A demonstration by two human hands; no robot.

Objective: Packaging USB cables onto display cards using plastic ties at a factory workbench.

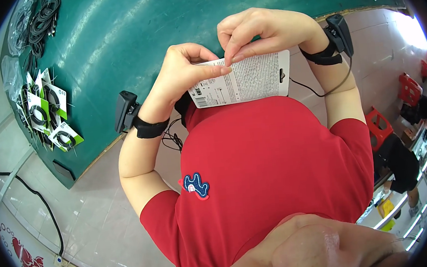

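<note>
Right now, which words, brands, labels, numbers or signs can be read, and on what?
White card in the left hand: dense print and a barcode, too small to read.
Green-and-white packs on the table: short dark markings, not transcribed here.
Patch on the shirt: no readable text.

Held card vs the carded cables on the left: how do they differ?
The held card is in the left hand; the carded cables lie heaped on the green table. The held card shows dense small print; the carded cables show black coils on white-and-green cards. Both include white card.
</note>
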